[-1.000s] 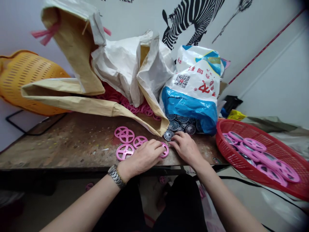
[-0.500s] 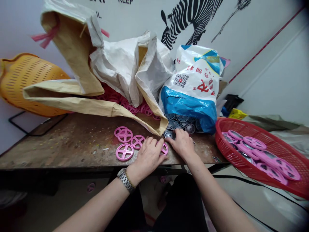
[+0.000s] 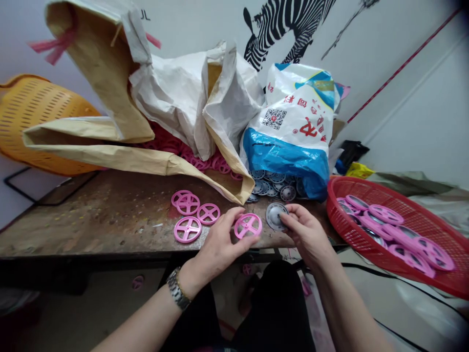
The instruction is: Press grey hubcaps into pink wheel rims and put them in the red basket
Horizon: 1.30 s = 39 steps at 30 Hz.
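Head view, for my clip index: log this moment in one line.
left hand: holds pink four-spoked plastic wheel; right hand: holds round grey disc; wheel/disc: apart; red mesh basket: holds pink-rimmed pieces

Pink ring [image 3: 248, 226], grey disc [image 3: 276, 217]

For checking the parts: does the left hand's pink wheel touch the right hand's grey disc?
Apart. The head view shows a narrow strip of table between the pink wheel and the grey disc.

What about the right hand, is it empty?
No, the right hand holds a gray disc, next to the pink wheel that is in the left hand.
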Motion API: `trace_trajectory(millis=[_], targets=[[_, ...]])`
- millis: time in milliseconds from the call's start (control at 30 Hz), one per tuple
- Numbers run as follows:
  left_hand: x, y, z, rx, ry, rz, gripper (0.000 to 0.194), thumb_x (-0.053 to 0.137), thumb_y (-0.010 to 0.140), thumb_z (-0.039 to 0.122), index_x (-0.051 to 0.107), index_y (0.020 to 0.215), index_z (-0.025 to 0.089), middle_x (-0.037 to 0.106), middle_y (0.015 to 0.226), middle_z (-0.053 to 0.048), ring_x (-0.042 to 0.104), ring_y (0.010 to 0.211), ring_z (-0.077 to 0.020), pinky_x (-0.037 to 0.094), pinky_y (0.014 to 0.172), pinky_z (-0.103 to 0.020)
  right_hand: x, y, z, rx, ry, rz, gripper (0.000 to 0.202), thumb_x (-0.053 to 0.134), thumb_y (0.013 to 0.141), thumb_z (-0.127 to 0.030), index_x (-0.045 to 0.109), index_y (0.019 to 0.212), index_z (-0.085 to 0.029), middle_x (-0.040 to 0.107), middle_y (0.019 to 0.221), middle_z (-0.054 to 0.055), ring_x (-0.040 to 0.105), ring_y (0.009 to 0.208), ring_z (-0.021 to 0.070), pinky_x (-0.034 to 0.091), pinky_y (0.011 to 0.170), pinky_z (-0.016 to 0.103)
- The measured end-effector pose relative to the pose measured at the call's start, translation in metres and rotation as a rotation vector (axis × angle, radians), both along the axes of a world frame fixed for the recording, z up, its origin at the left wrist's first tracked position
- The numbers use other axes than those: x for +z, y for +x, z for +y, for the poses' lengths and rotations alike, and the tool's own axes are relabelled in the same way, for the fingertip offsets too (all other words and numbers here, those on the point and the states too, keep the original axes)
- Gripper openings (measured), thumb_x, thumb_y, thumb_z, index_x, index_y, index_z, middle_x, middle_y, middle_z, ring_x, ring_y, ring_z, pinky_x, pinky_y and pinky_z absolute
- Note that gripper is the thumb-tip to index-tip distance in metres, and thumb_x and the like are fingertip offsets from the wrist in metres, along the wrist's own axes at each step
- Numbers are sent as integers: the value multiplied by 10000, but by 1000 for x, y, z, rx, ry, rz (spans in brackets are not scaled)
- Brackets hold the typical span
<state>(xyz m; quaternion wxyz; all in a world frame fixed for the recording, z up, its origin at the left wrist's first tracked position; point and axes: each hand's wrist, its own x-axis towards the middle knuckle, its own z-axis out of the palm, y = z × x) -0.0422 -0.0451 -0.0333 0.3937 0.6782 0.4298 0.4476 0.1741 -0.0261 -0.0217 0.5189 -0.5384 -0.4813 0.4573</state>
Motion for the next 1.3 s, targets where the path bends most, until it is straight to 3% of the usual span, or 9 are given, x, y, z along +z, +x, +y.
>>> trace_trajectory(millis=[167,367,500,667,800,933,1033,1167,1300], targets=[[15,6,-13,-180,-669,-649,467,692,874,472,529,1198,178,688,1085,-90,718,896,-191,582,848,-360,4,-9,-40,-3,34,94,328,817,729,-438,594,779,-203,613,700,-28,546,639,130,431,604,240],[8,13,-22,-358,-825,-808,517,746,832,507,568,1176,165,715,980,-77,736,785,-169,600,768,-306,-2,-26,-54,53,103,-91,237,752,795,-381,657,930,-211,702,973,36,639,869,197,504,765,304],[3,17,-25,-393,-838,-801,497,724,848,509,561,1174,170,697,987,-68,736,786,-175,599,760,-306,-4,-30,-57,96,72,-80,362,737,796,-355,651,1124,-228,701,1026,31,639,909,197,509,793,303],[0,17,-26,-336,-778,-624,482,589,923,555,503,1238,200,669,991,-57,713,774,-175,582,752,-330,-2,-30,-59,183,-3,-17,249,722,806,-408,680,929,-195,689,854,20,613,774,175,493,692,270],[6,9,-26,-247,-390,-224,359,476,997,487,585,1205,215,642,1122,-65,642,1014,-217,523,861,-339,-3,-29,-61,131,-14,-19,248,748,770,-421,668,821,-192,643,739,-6,564,694,150,451,627,242],[17,3,-25,-304,-83,98,220,512,996,345,614,1138,212,658,1037,-31,608,983,-198,461,869,-311,-4,-31,-65,118,-1,-36,236,734,780,-421,681,828,-196,657,742,-4,575,699,153,448,634,242],[17,5,-27,-309,-111,144,149,517,976,280,602,1058,189,643,934,-19,630,858,-177,486,772,-286,-7,-33,-70,87,7,-52,219,721,798,-412,679,839,-200,658,742,-7,579,694,153,447,635,243],[9,14,-32,-266,-288,7,181,487,970,327,570,936,169,569,753,16,600,573,-124,504,538,-232,-16,-36,-74,10,31,-66,201,704,824,-399,670,826,-201,647,734,-12,570,688,146,441,642,240],[2,21,-34,-252,-374,-111,245,494,961,326,597,1120,169,610,814,-1,623,593,-122,549,545,-233,-24,-36,-71,-3,0,9,255,726,809,-440,682,844,-191,670,756,3,587,713,157,458,668,252]])
